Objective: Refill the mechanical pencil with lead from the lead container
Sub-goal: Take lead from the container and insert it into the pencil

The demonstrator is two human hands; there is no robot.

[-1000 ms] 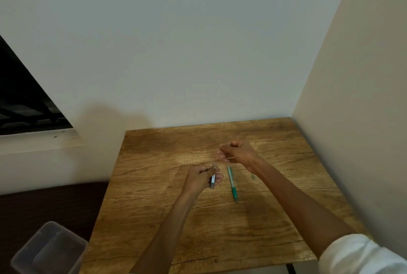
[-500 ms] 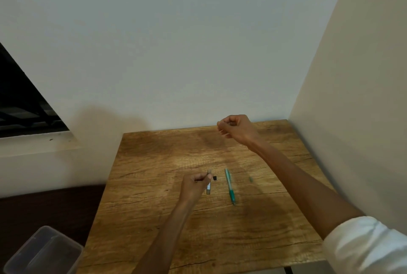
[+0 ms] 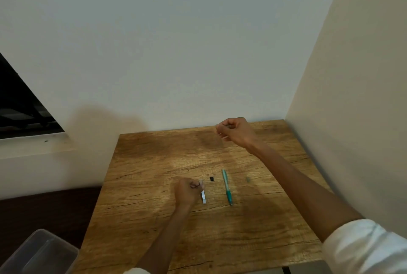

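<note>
A teal mechanical pencil (image 3: 226,186) lies on the wooden table (image 3: 220,229), tip toward me. Left of it, my left hand (image 3: 187,192) pinches the top of a small clear lead container (image 3: 203,195) that rests low on the table. A tiny black cap (image 3: 211,178) lies between container and pencil. A small greenish piece (image 3: 248,179) sits right of the pencil. My right hand (image 3: 235,131) is raised over the far edge of the table, fingers pinched together; whether a lead is between them is too fine to tell.
The table stands in a corner, with a white wall behind and a beige wall (image 3: 352,97) on the right. A dark window (image 3: 19,106) is at the left. A clear plastic bin (image 3: 37,254) sits on the floor at the lower left.
My right hand rose from beside the left hand to the table's far edge. My left hand lowered the container to the table. The black cap came into view.
</note>
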